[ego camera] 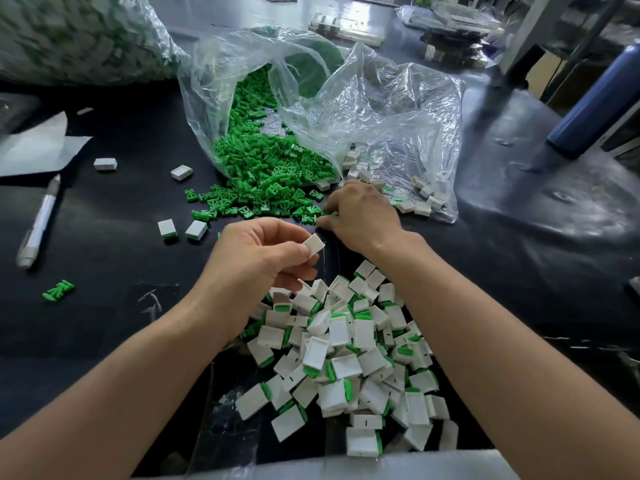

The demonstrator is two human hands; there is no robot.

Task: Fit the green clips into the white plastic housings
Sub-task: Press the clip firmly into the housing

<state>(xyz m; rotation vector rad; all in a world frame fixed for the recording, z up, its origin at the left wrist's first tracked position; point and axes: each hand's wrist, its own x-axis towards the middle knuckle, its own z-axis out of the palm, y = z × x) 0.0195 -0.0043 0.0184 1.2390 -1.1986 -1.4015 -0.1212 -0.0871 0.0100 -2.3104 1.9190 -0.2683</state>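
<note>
Finished pile point(346, 358): lower centre, housings heaped with green ends showing.
Left hand point(256, 261): mid-frame, pinching one white housing point(313, 245).
Housing axis: lower left to upper right, free end up-right.
Right hand point(360, 213): just beyond that end, fingers curled onto the green clips point(263, 178); whether it has caught one, cannot tell.
Clips: spilling from the bag point(381, 109), upper centre; they lie up-left of the housing, with the right hand nearer.

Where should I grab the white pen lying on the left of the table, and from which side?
Pinch the pen at mid-barrel from straight above, with fingers on its two long sides. It lies flat on the dark table, a long thin cylinder with open surface along both sides, so a grip across the middle should stay balanced.
</note>
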